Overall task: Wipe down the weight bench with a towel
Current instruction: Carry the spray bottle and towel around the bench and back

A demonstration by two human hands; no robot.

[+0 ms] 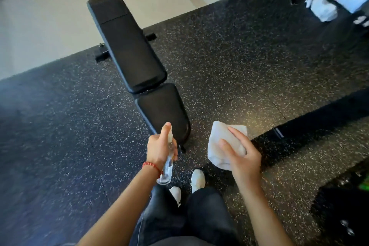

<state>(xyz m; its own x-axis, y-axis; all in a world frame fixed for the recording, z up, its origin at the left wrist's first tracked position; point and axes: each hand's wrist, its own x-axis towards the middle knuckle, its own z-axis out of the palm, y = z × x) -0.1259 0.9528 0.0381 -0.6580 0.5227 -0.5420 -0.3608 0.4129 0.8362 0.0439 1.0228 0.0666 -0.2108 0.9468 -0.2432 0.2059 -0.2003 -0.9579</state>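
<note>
Head view: unlabelled spray bottle (167, 168), towel (219, 146)

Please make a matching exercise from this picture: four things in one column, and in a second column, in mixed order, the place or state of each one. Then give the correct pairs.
Column 1
1. white towel
2. clear spray bottle
3. black weight bench
4. red bead bracelet

Column 2
A. stands on the speckled rubber floor, in front of the person
B. around the left wrist
C. held in the right hand
D. held in the left hand, nozzle toward the bench

Pairs: 1-C, 2-D, 3-A, 4-B
</note>
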